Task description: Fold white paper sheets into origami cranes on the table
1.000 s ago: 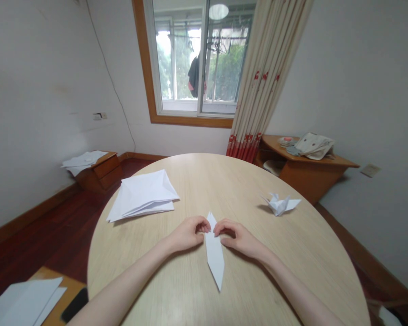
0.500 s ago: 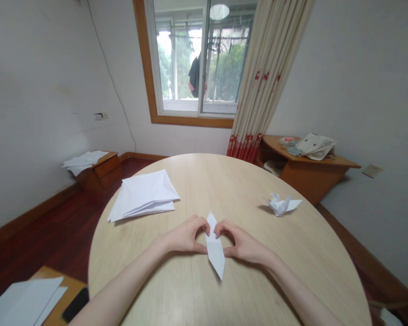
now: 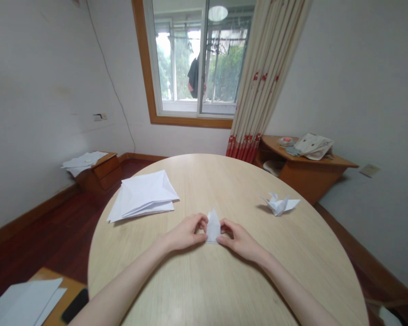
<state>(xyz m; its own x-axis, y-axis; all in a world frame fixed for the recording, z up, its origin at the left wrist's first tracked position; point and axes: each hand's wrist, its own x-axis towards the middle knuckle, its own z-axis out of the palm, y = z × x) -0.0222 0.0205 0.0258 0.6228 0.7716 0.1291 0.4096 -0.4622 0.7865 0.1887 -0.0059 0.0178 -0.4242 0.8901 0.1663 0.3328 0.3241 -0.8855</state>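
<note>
A small piece of folded white paper [image 3: 213,227] stands out at the middle of the round table, its point facing away from me and its straight folded edge towards me. My left hand [image 3: 189,232] pinches its left side, thumb at the near corner and fingers curled behind. On the opposite side my right hand [image 3: 237,237] grips the right edge, its thumb on the near right corner. To the right rests a finished paper crane [image 3: 278,204], apart from both hands.
A stack of white paper sheets [image 3: 148,194] lies at the table's [image 3: 204,290] left. Below left, more paper [image 3: 27,299] and a dark phone [image 3: 75,305] lie on a wooden surface. A desk [image 3: 313,174] with a cloth bag [image 3: 314,146] stands beyond the table, at right.
The long diamond of paper has been folded across its middle, its near point brought up over the far one. Both hands now hold the shorter shape at its near corners.
</note>
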